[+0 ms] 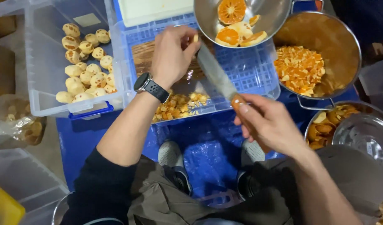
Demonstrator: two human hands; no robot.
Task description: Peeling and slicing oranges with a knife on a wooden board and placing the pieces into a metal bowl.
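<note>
Right hand (269,125): lower right of centre, closed around the orange handle of a knife (218,77), blade slanting up-left. Left hand (171,54): upper centre, fingers curled, pinching a small pale piece (195,38) beside the blade's upper end; dark wristwatch (151,87) on the wrist. Wooden cutting board (142,56): beneath the left hand, on a blue perforated crate (249,71), chopped orange bits (179,105) at its near edge. Steel bowl (208,16): top centre, halved orange fruit inside. Large pot (345,37): upper right, holding diced peel. Clear bin (41,62): upper left, pale peeled fruit inside.
</note>
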